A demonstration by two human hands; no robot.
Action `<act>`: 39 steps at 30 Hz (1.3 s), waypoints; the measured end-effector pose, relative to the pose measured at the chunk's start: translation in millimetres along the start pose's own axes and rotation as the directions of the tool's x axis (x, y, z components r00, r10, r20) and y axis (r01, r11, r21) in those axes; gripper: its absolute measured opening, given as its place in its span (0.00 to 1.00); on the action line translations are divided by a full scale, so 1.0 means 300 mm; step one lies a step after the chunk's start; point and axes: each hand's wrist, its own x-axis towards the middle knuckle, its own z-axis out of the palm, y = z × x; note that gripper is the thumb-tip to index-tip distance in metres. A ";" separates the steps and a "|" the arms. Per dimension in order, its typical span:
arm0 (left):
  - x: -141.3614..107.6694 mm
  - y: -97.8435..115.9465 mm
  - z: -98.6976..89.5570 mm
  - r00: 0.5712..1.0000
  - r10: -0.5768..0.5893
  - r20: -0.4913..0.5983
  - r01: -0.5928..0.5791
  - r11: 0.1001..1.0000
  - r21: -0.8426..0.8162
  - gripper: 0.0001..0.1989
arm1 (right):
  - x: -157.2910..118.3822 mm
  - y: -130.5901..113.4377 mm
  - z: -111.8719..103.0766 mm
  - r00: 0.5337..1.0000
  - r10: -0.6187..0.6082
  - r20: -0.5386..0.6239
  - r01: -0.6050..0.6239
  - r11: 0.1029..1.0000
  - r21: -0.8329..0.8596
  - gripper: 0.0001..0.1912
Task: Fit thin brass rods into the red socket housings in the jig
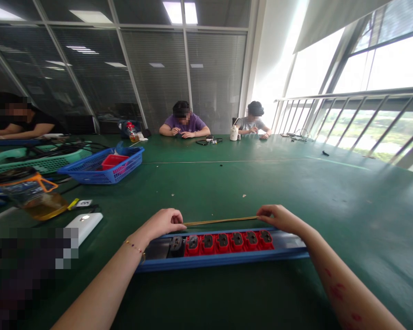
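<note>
Two thin brass-coloured strips [220, 221] stretch between my hands, just above the far edge of a long blue housing. My left hand [168, 221] pinches their left end, and my right hand [274, 215] pinches the right end. Below them on the table lies the blue housing [223, 263], which looks like a power strip shell. Inside it sits a row of several red socket inserts [207, 251] with dark grey centres. A black insert [175, 247] stands at the left end of the row. Fingertips partly hide the ends of the strips.
On the left are a blue basket [99, 178] with a red box [114, 161] in it, a green basket [37, 164], a jar of amber liquid [37, 201] and a white power bank-like block [86, 225]. Co-workers [185, 123] sit across the green table [199, 188].
</note>
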 end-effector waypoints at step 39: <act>0.001 -0.009 -0.004 0.996 0.078 -0.034 -0.074 0.990 0.122 0.13 | -0.014 -0.078 0.026 0.990 0.034 0.140 -0.023 0.997 -0.077 0.26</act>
